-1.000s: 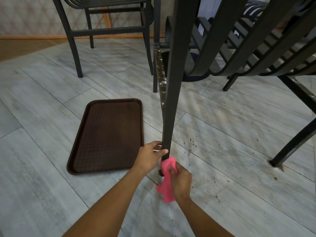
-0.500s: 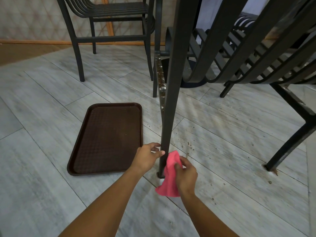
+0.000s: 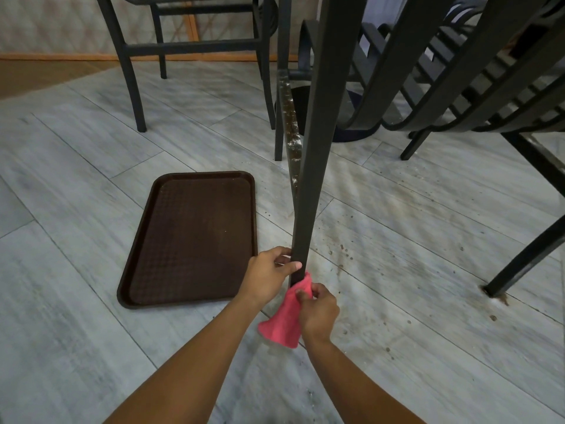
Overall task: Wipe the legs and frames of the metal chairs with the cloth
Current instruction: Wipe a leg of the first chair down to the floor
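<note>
The near chair leg (image 3: 308, 191) is gripped by the left hand (image 3: 269, 278); just below that grip, the pink cloth (image 3: 284, 319) is pinched against the leg's foot by the right hand (image 3: 318, 310). The speckled grime above the grip could be missed if wiping ends low.

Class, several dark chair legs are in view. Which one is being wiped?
The near leg: the left hand grips it and the right hand presses the pink cloth on its foot. No hand touches the others.
</note>
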Motion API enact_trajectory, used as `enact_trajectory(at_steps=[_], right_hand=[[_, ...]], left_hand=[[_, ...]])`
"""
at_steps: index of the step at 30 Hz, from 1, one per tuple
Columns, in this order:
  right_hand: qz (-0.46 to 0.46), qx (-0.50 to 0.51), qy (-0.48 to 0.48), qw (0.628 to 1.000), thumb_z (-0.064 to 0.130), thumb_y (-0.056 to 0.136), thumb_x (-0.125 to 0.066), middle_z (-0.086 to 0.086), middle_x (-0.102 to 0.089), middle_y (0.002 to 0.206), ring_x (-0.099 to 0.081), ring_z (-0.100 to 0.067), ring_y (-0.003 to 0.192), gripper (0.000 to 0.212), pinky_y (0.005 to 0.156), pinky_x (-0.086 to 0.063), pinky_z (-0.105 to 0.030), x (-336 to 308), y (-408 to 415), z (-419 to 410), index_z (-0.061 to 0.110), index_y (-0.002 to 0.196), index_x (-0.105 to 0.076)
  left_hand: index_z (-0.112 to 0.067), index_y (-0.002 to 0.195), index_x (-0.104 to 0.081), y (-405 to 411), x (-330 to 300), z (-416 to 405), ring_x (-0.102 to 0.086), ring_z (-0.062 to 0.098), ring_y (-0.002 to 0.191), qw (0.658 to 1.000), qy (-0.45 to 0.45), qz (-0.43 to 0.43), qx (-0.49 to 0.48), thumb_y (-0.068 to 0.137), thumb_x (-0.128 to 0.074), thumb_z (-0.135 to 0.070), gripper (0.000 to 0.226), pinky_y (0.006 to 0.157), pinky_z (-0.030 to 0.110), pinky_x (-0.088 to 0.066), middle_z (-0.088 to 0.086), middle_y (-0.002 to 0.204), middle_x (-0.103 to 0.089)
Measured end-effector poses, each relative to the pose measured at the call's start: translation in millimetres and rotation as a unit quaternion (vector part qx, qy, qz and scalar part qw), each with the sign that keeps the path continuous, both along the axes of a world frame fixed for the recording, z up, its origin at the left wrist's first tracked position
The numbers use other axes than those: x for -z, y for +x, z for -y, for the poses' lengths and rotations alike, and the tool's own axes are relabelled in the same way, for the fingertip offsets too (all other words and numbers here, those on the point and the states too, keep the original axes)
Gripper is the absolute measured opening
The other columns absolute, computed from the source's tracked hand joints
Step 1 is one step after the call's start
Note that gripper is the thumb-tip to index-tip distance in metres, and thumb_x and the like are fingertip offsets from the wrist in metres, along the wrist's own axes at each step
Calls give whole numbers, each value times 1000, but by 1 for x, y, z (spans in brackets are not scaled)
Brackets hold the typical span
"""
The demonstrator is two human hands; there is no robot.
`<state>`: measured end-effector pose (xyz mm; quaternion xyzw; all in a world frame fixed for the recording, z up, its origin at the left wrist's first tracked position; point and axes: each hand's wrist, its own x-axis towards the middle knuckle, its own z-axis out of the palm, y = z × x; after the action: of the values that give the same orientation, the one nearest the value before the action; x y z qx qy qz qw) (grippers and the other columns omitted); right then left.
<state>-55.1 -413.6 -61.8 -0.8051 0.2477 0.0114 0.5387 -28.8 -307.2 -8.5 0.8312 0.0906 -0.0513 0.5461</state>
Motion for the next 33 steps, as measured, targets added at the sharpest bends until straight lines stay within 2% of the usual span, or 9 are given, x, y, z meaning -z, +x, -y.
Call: enact_trajectory(at_steps=[4,7,14,16,20,23,25,27,33], right_hand=[[-14,-2,-9,1000,8,85,-62,0,-59,71,-54,-12,61,9,55,-39,-20,11,-2,-1,5,91,-67],[-32,-6,-14,999,9,85,-63,-1,-61,73,-56,-15,65,11,61,-41,-22,18,-1,-1,6,94,-69],[-77,-14,-29,996,20,90,-58,-2,-61,71,-53,-13,62,17,45,-32,-8,30,2,1,7,85,-67],[-93,-12,-19,995,25,91,-57,-3,-61,73,-55,-15,66,20,50,-34,-15,33,3,2,7,83,-63],[-112,13,17,993,15,86,-62,-1,-56,74,-54,-18,71,12,61,-41,-26,31,0,4,8,83,-53],[-97,11,19,995,11,85,-63,0,-52,72,-52,-16,68,14,58,-40,-26,25,-7,6,8,82,-50],[-83,11,20,996,10,84,-63,2,-51,71,-51,-14,66,14,55,-38,-25,19,-10,8,8,83,-50],[-68,12,24,997,9,82,-65,3,-51,71,-48,-9,63,15,53,-37,-21,12,-12,10,9,83,-50],[-8,-3,30,1000,5,80,-65,-3,-52,79,-48,-11,67,17,55,-35,-16,-9,-20,10,9,82,-49]], left_hand=[[-17,101,-69,1,2,-1,-66,4,77,1000,-16,7,0,80,-72,-20,22,69,6,-47,-3,84,-70],[-18,99,-70,2,3,-2,-65,3,74,1000,-20,12,-4,79,-73,-20,21,67,7,-47,-3,84,-70],[-16,96,-70,2,6,-2,-62,-5,66,999,-23,19,-15,78,-74,-19,18,64,5,-45,-5,79,-68],[-17,97,-70,1,6,0,-62,-4,67,1000,-19,15,-19,79,-73,-20,19,63,5,-46,-4,81,-68],[-17,109,-64,-5,7,4,-62,5,75,999,-1,-4,-49,80,-72,-24,31,60,3,-43,-2,92,-65],[-13,100,-61,-15,12,4,-59,13,79,995,60,-41,-74,82,-70,-20,22,65,15,-44,-1,84,-61],[-10,88,-64,-22,14,0,-59,15,77,991,97,-75,-51,83,-62,-10,6,69,22,-46,0,79,-62],[-13,81,-68,-28,14,-2,-60,11,73,988,101,-113,9,83,-55,-4,16,66,18,-47,1,80,-66],[-14,107,-70,-43,13,2,-62,10,100,980,118,-130,95,87,-61,-12,23,81,11,-40,0,108,-70]])
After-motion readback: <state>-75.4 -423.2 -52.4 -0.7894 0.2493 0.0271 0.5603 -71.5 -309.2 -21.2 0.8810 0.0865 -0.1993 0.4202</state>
